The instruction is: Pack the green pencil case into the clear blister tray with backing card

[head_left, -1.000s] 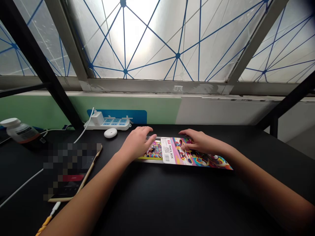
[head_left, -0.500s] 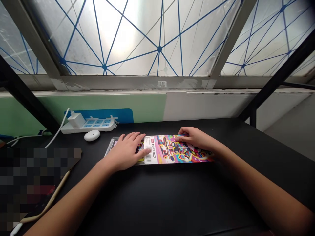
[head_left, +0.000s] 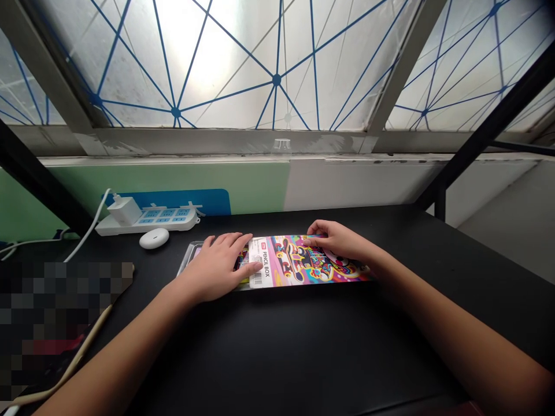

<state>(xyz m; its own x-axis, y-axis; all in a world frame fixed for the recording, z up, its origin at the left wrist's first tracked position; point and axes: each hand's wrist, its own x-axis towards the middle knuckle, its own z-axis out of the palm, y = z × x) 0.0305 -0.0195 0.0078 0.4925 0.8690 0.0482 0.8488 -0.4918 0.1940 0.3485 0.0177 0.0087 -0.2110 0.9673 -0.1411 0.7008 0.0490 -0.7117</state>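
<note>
On the black table lies a pencil box in a brightly printed cardboard sleeve (head_left: 299, 261), with a white end panel reading "PENCIL BOX". A clear plastic case (head_left: 187, 257) sticks out of the sleeve at the left. My left hand (head_left: 223, 263) rests flat over that case, fingers spread, its thumb touching the white panel. Much of the case is hidden beneath it. My right hand (head_left: 336, 240) pinches the sleeve's far edge, thumb on the printed face and fingers curled behind. The sleeve's right end is partly covered by my right hand and wrist.
Behind on the left are a white power strip (head_left: 173, 219) with a plugged-in charger (head_left: 125, 210) and a round white case (head_left: 154, 238). A blurred-out object with a tan edge (head_left: 82, 341) lies at front left. Black bars (head_left: 468, 141) slant up before the window.
The whole view has shifted slightly, so everything sits a little further left. Both hands keep the same places on the pencil box.
</note>
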